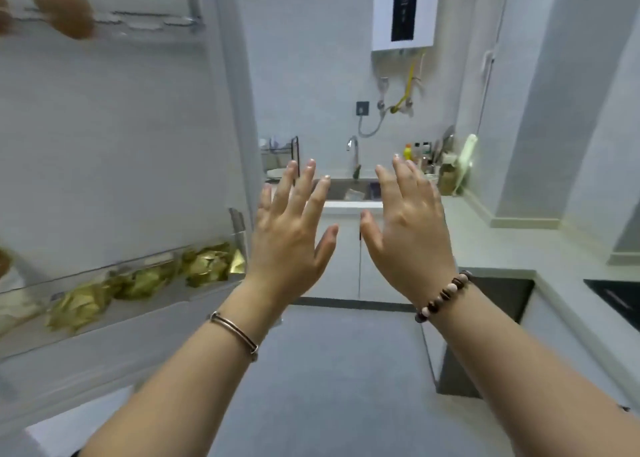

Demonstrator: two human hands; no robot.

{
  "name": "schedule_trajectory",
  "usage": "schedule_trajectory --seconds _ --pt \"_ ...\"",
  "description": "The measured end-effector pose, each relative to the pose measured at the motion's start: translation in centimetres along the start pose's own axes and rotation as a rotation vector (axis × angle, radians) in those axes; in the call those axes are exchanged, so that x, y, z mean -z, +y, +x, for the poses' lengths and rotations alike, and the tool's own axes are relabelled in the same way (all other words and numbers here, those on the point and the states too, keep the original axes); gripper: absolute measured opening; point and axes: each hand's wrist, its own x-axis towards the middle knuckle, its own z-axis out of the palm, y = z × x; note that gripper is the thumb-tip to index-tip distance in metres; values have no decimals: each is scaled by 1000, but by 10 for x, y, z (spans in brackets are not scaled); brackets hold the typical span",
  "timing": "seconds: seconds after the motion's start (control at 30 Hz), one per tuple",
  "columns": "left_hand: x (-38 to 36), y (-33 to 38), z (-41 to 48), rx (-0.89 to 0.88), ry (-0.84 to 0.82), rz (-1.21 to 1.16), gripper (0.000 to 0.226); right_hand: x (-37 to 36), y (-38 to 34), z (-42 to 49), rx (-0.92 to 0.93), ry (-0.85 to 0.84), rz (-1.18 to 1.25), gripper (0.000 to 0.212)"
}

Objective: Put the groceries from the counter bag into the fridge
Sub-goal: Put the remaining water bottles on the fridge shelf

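At the middle of the kitchen, both arms were stretched forward and raised, backs of the hands toward the camera. The left hand [291, 235], with a metal bangle [235, 332] on its wrist, had its fingers spread and straight and held nothing. The right hand [408, 228], with a bead bracelet [443, 297] on its wrist, was likewise spread and held nothing. The two hands were near each other but apart, thumbs inward. To the left stood the open fridge door [121, 127]. Its lower door shelf [194, 300] held several gold-wrapped packets [207, 266], and blurred brown eggs [64, 6] sat in its upper rack [145, 20]. Beyond the hands lay the sink [349, 190] with its faucet [353, 151], under a wall-mounted water heater [403, 9]. A pale countertop [519, 235] ran along the right.
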Motion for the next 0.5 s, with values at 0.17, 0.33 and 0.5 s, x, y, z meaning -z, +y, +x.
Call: schedule_trajectory --seconds 0.17,0.33,0.5 --pt "-84 110 42 -130 -103 -142 61 34 128 -40 -210 -92 -218 63" --pt "-168 210 77 -279 -180 -252 65 63 233 -73 -396 -131 -425 64" --pt "-237 317 115 -423 -238 -419 64 91 324 -96 -564 -189 -621 65"
